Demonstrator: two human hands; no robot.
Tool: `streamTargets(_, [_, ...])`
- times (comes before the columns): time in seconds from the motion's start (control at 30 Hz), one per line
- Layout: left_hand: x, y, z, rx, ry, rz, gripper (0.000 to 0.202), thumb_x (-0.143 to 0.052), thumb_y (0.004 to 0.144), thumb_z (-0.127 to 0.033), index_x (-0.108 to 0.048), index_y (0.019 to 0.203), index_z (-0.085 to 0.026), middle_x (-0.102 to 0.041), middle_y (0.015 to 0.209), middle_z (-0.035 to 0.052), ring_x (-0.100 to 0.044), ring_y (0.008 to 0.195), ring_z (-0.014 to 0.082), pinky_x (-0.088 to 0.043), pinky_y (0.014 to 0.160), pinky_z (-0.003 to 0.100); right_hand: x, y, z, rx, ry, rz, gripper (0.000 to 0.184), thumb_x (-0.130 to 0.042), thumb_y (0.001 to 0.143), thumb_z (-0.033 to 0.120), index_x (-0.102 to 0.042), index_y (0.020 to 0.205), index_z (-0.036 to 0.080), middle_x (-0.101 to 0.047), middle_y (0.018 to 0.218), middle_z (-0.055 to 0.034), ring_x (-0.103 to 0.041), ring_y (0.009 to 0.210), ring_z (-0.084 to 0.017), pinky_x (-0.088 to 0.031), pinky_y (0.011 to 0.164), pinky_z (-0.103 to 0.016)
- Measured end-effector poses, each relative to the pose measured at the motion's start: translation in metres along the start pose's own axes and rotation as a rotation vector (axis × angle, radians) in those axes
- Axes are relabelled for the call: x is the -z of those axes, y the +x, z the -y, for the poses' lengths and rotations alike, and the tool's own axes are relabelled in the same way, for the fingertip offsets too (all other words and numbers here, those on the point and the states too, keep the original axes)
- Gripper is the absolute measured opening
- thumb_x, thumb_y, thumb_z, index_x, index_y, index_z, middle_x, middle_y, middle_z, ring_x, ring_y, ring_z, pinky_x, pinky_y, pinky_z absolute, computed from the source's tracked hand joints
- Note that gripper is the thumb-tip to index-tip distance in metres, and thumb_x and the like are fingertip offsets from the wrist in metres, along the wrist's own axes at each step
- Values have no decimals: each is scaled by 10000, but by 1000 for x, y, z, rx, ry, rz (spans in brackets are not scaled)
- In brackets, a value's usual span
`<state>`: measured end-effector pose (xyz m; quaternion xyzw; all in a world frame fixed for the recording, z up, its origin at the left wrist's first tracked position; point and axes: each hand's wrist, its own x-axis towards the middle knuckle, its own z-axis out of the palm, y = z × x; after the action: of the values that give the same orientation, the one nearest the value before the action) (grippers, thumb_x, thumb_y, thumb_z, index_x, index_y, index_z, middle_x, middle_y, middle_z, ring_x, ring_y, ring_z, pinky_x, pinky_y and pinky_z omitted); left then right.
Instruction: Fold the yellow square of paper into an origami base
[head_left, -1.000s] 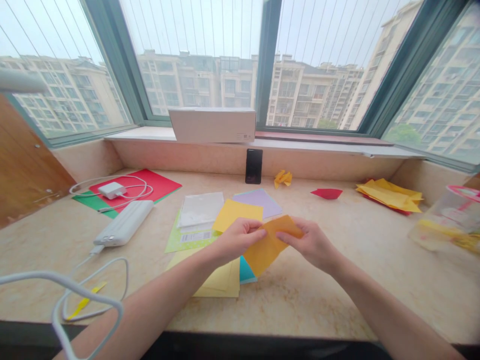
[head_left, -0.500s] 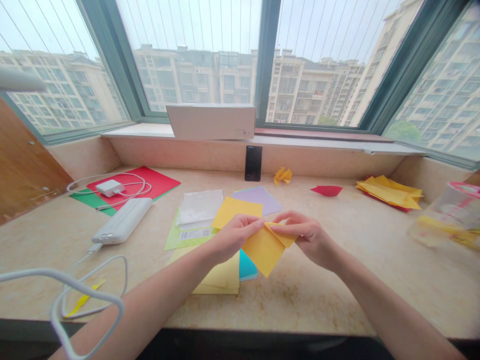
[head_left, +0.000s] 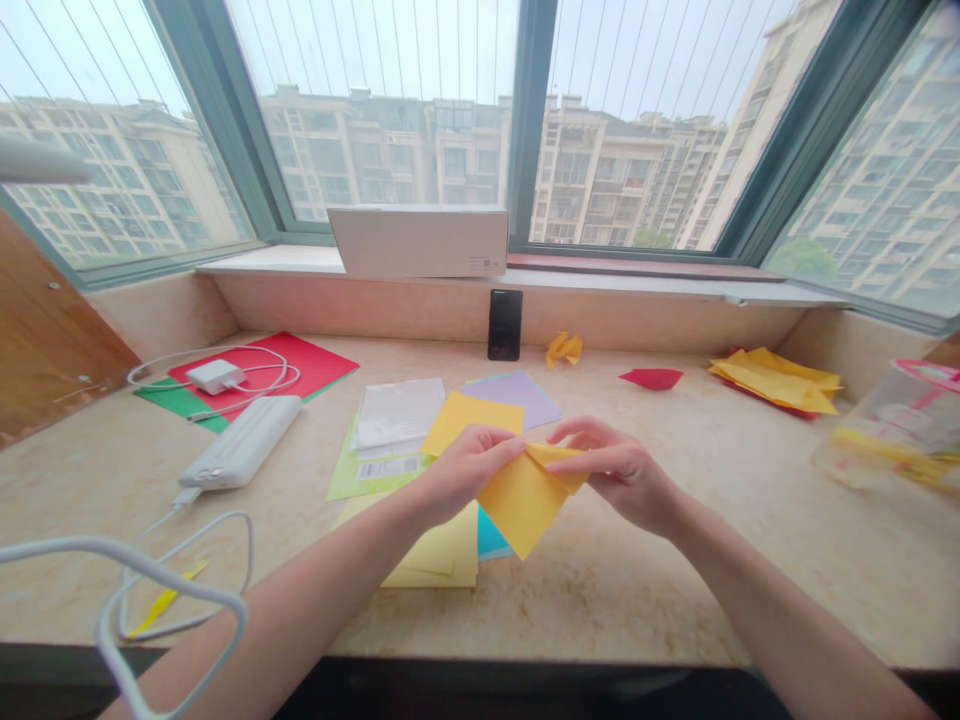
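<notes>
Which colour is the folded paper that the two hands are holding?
The folded paper is plain golden yellow; it shows best in the head view.

Yellow paper [head_left: 523, 508], partly folded, tilted

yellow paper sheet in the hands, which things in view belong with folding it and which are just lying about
Belongs:
folded yellow paper sheet, held by left hand and right hand
probably the flat yellow paper sheet and folded orange-yellow paper piece

Lying about, seemingly:
upright black rectangular phone
white rectangular box
white oblong power bank
</notes>
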<state>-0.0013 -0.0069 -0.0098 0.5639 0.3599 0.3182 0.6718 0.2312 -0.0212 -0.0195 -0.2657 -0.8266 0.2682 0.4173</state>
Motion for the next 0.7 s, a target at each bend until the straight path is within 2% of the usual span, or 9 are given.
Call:
streamTargets(0.17, [1,0,-3,-25,106,-29,417,-712,796,-515,-720,805,-99,-693,698,57,-600,573,134,-356,511,208,4,0,6,-18,-52,79,418,-488,900,70,-757,1100,320,-580,1244,-70,-620,921,-178,-571,788,-364])
streamTargets(0.23, [1,1,-3,-42,112,-43,415,-695,812,-515,-732,836,-102,-708,724,63,-612,593,141,-370,525,212,7,1,12,-57,-67,133,462,-496,857,57,-734,1156,319,-554,1309,-68,-606,1038,-213,-541,906,-417])
streamTargets(0.3, [1,1,-2,-59,112,-55,422,-669,834,-518,-743,877,-105,-720,751,71,-626,616,153,-387,540,219,10,2,16,-85,-45,152,432,-502,866,101,-718,1180,303,-547,1350,-65,-570,1167,-257,-467,1023,-477])
streamTargets(0.33, [1,1,-2,-70,118,-62,428,-659,842,-520,-747,892,-105,-721,755,73,-632,627,159,-393,546,222,10,3,18,-106,-19,128,382,-501,892,144,-717,1171,289,-563,1341,-67,-556,1203,-271,-444,1047,-487])
streamTargets(0.4, [1,2,-1,-96,128,-81,441,-649,850,-526,-753,908,-102,-715,741,71,-639,639,169,-400,552,226,7,4,17,-190,63,38,278,-503,947,250,-705,1137,260,-625,1261,-79,-581,1179,-269,-474,1008,-456])
streamTargets(0.5, [-1,1,-1,-113,95,-91,460,-646,850,-534,-755,935,-95,-713,741,76,-652,662,187,-416,566,236,0,6,13,-355,247,-116,241,-574,944,357,-630,1146,239,-696,1084,-77,-667,950,-212,-556,805,-348])
streamTargets(0.57, [-3,1,-1,-109,63,-75,469,-640,853,-538,-755,945,-94,-718,757,84,-657,671,190,-420,572,237,-4,8,10,-396,360,-189,339,-649,900,361,-560,1208,253,-702,1027,-58,-675,865,-183,-561,733,-306])
streamTargets(0.7, [-5,0,0,-126,75,13,459,-635,864,-530,-760,873,-89,-712,745,79,-638,675,169,-427,610,236,-3,10,9,-386,452,-273,577,-733,830,337,-446,1328,296,-694,1002,-39,-683,874,-178,-570,769,-320])
